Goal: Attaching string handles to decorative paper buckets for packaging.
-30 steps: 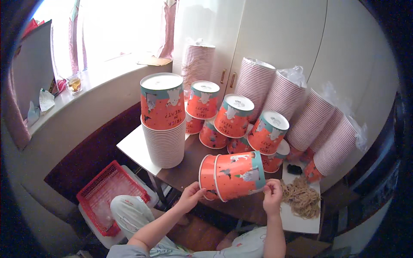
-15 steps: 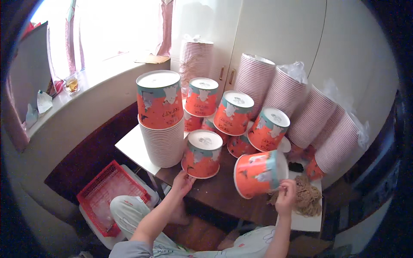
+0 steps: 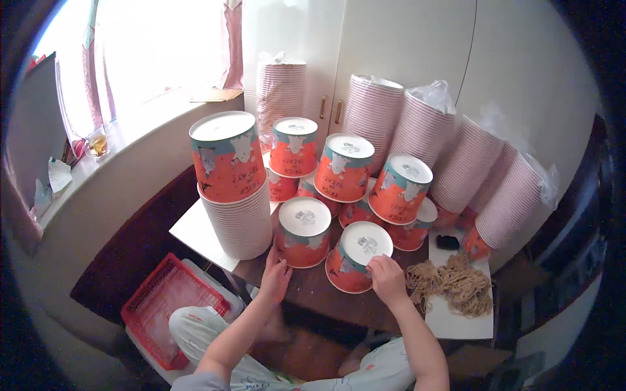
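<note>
Two orange and teal paper buckets stand upside down near the front of the brown table [image 3: 310,287]. My left hand [image 3: 276,277] has its fingers curled at the lower left rim of the left bucket [image 3: 302,241]. My right hand [image 3: 388,279] grips the upper right edge of the right bucket [image 3: 355,264], near its white base. Left of them rises a tall nested stack of white-sided buckets [image 3: 236,221], with a printed orange bucket [image 3: 228,163] on top. Several more upturned orange buckets [image 3: 399,192] are piled two high behind.
Bundles of tan string [image 3: 460,287] and a small black object [image 3: 447,242] lie on the white board at right. Tall plastic-wrapped bucket stacks [image 3: 373,120] lean along the cabinet [image 3: 404,39]. A red basket [image 3: 171,306] sits low at left, below the windowsill [image 3: 147,111].
The right bucket, tilted on its side in my right hand before, now stands upside down beside the left one. My left hand stays by the left bucket. The view has shifted slightly.
</note>
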The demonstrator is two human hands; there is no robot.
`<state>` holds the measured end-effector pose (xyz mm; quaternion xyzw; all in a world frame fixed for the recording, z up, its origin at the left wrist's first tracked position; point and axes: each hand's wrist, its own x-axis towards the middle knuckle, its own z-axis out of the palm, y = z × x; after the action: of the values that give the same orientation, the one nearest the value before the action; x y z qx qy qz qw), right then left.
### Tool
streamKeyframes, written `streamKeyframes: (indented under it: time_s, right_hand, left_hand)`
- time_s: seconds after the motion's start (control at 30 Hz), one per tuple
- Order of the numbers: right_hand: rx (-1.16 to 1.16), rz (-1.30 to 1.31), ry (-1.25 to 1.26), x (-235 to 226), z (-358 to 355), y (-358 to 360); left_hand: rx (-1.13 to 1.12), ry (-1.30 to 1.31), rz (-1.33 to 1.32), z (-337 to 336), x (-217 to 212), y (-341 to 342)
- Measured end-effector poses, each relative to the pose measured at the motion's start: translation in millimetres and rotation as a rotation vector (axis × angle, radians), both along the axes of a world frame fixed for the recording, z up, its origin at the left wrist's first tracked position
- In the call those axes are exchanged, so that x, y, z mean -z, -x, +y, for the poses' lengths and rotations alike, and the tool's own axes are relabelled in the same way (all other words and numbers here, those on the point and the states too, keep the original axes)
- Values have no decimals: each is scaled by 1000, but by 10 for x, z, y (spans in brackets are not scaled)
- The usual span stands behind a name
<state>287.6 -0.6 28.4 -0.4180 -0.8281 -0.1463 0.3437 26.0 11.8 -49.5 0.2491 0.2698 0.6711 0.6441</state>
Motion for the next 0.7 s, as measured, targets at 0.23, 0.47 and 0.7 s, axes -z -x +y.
streamKeyframes:
  time_s: [0.23, 0.47, 0.7]
  right_hand:
    - [-14, 2, -7, 46, 277, 27]
    - [26, 17, 11, 81, 384, 81]
    - [-90, 20, -82, -45, 203, 376]
  left_hand:
    - [54, 25, 51, 89, 29, 6]
    - [-125, -413, 976, -174, -671, 260]
    - [-1263, -778, 1969, -55, -2215, 836]
